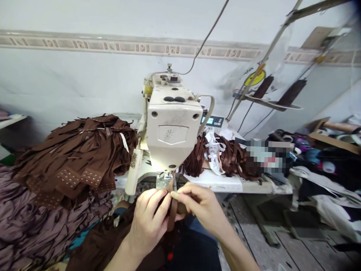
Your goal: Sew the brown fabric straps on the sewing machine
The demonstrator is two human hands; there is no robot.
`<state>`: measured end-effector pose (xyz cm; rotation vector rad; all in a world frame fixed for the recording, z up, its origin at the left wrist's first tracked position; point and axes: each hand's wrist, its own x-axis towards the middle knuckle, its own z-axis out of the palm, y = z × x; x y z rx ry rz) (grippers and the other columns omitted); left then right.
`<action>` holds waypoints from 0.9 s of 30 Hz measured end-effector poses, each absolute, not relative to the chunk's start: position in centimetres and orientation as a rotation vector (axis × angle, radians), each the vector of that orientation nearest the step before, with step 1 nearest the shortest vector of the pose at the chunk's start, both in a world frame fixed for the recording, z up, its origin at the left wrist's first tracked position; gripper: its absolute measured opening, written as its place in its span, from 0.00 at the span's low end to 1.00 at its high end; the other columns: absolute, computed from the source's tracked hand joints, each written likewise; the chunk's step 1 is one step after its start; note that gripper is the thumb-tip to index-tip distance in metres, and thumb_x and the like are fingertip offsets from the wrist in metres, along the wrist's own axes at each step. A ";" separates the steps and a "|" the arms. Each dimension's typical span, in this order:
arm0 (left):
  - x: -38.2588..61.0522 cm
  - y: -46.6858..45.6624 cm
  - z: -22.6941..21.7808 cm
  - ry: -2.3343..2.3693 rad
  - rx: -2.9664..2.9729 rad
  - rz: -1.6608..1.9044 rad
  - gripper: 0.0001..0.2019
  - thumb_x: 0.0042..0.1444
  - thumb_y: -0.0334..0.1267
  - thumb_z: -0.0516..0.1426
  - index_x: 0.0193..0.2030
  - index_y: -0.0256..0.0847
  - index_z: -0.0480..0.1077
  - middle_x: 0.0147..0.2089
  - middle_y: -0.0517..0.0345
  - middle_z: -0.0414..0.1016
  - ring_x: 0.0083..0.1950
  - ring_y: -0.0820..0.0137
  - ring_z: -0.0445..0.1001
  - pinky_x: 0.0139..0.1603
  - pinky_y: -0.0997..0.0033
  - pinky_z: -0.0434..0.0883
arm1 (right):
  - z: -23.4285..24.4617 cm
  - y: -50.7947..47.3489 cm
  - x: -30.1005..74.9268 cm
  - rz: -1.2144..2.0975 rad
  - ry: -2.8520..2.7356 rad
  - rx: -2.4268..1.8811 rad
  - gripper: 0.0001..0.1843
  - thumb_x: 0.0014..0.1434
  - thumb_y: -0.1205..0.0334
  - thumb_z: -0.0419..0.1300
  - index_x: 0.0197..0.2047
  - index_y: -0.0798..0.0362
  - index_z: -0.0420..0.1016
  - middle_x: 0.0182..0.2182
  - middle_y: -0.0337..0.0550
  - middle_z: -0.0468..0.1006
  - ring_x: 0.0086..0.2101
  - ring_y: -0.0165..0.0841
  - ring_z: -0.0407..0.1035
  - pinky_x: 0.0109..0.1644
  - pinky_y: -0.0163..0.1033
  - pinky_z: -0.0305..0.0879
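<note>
A white sewing machine [172, 125] stands in front of me with its presser foot [164, 178] just above my hands. My left hand [149, 221] is closed, its fingers pinching a narrow brown strap [173, 214] right below the foot. My right hand [203, 207] is closed too, thumb and fingers pinching the same strap from the right. The strap hangs down between my hands toward brown fabric [105, 243] in my lap.
A big heap of brown strap pieces with hook tape [79, 155] lies left of the machine, over mauve fabric [23, 217]. More brown straps and white ribbon [224, 156] sit on the right of the table. Thread stand, cardboard and clutter fill the right side.
</note>
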<state>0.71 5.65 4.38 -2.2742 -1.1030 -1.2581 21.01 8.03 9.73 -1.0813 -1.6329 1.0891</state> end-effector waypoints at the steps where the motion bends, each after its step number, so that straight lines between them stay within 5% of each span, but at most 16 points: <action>1: 0.7 5.7 4.4 -1.084 -2.274 -1.286 0.23 0.69 0.47 0.64 0.65 0.35 0.73 0.53 0.42 0.82 0.59 0.54 0.78 0.62 0.51 0.76 | 9.7 8.9 20.8 1.055 -1.630 -1.071 0.17 0.67 0.48 0.69 0.32 0.51 0.85 0.28 0.39 0.77 0.28 0.32 0.69 0.31 0.35 0.64; 3: 0.7 5.8 4.5 -1.056 -2.275 -1.301 0.24 0.70 0.49 0.63 0.65 0.34 0.72 0.53 0.41 0.82 0.58 0.54 0.78 0.62 0.51 0.76 | 9.4 10.4 20.2 0.986 -1.624 -1.064 0.14 0.65 0.51 0.70 0.32 0.50 0.87 0.30 0.41 0.78 0.32 0.34 0.72 0.35 0.37 0.66; 7: 0.8 5.7 5.1 -1.082 -2.249 -1.230 0.14 0.72 0.34 0.61 0.62 0.38 0.76 0.52 0.45 0.82 0.56 0.58 0.78 0.59 0.55 0.76 | 8.3 11.9 19.2 1.009 -1.522 -1.110 0.15 0.60 0.49 0.74 0.30 0.52 0.86 0.29 0.42 0.79 0.29 0.34 0.71 0.33 0.38 0.66; 11: 0.9 5.5 5.3 -1.087 -2.242 -1.211 0.16 0.70 0.26 0.61 0.62 0.37 0.77 0.54 0.45 0.82 0.57 0.58 0.78 0.60 0.55 0.76 | 6.6 11.1 19.0 1.131 -1.254 -1.154 0.21 0.54 0.44 0.78 0.35 0.53 0.82 0.29 0.40 0.80 0.27 0.32 0.70 0.31 0.36 0.66; 17: 0.9 5.0 5.2 -1.099 -2.310 -1.182 0.22 0.67 0.20 0.58 0.66 0.36 0.75 0.60 0.42 0.82 0.63 0.55 0.76 0.64 0.51 0.74 | 3.6 6.1 18.2 1.302 -1.291 -1.107 0.27 0.72 0.35 0.59 0.38 0.52 0.77 0.27 0.37 0.73 0.24 0.30 0.67 0.26 0.33 0.65; 27: -0.4 5.5 6.5 -1.093 -2.572 -1.142 0.24 0.71 0.27 0.58 0.72 0.41 0.71 0.65 0.44 0.80 0.66 0.56 0.75 0.65 0.51 0.76 | 3.7 3.1 16.3 1.251 -1.116 -1.023 0.26 0.71 0.36 0.62 0.35 0.52 0.75 0.21 0.32 0.67 0.19 0.26 0.61 0.22 0.31 0.57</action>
